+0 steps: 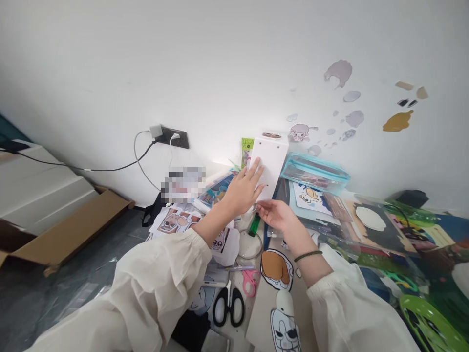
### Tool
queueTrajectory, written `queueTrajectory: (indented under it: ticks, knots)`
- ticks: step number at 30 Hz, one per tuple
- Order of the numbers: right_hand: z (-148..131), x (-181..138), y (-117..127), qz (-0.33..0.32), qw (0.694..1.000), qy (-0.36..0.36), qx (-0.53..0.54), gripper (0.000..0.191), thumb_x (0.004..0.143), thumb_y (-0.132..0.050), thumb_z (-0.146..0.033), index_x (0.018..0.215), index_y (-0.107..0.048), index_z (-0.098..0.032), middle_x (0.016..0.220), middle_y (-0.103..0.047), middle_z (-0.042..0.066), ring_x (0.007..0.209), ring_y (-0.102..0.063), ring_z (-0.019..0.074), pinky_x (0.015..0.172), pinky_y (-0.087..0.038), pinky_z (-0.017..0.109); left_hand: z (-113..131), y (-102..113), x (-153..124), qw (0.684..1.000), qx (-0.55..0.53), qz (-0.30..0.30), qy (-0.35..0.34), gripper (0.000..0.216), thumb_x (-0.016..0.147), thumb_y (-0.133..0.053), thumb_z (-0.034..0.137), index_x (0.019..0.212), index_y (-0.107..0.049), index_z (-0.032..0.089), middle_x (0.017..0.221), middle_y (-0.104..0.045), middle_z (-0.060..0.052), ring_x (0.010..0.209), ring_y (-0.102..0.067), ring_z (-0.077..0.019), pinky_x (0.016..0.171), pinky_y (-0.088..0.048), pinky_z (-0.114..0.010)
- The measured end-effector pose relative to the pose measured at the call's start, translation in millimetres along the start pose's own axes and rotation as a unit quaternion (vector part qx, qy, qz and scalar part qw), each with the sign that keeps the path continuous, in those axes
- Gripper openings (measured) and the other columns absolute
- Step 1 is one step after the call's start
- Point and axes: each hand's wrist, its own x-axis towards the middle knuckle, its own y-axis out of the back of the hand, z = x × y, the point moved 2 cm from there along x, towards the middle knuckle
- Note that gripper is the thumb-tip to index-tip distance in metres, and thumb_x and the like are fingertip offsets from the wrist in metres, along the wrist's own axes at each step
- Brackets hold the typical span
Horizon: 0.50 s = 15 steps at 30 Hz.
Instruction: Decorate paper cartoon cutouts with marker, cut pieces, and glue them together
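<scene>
A white upright box-like device (270,161) stands against the wall on a cluttered surface. My left hand (244,188) lies flat against its front, fingers stretched out. My right hand (276,214) is at the device's lower edge, palm turned up, fingers loosely curled under it; whether they hold anything is hidden. A green lighter (254,225) lies just below both hands, beside a clear round lid (249,244). Both arms wear cream sleeves, and a green band (308,254) circles my right wrist.
Black scissors (228,304) and small pink scissors (250,281) lie near me among cartoon paper cutouts (277,268). A teal pencil case (314,172) leans at the wall. A wall socket (173,137) with cables is at left, cardboard (73,227) on the floor.
</scene>
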Motion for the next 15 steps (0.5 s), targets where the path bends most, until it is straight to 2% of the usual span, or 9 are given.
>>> queueTrajectory:
  ticks: [9,15]
  knots:
    - [-7.1,-8.2,15.6,0.001,1.000,0.000,-0.014,0.032,0.092,-0.058,-0.034,0.119,-0.055,-0.016,0.115,-0.058,0.008,0.094,-0.061,0.0194,0.079,-0.054,0.039,-2.2,2.5,1.2,1.000,0.007,-0.021,0.006,0.051,0.098,-0.032,0.033,0.144,-0.030,0.011,0.157,-0.015,-0.012,0.137,-0.034,-0.0303,0.109,-0.035,-0.046]
    - [-12.1,-17.6,20.9,0.001,0.997,0.017,-0.081,0.030,0.093,-0.058,-0.034,0.117,-0.056,-0.015,0.112,-0.059,0.007,0.090,-0.062,0.0180,0.075,-0.054,0.036,0.3,4.9,6.8,0.999,0.016,-0.026,0.015,0.051,0.097,-0.036,0.029,0.144,-0.032,0.011,0.158,-0.015,-0.009,0.134,-0.037,-0.0338,0.105,-0.039,-0.047]
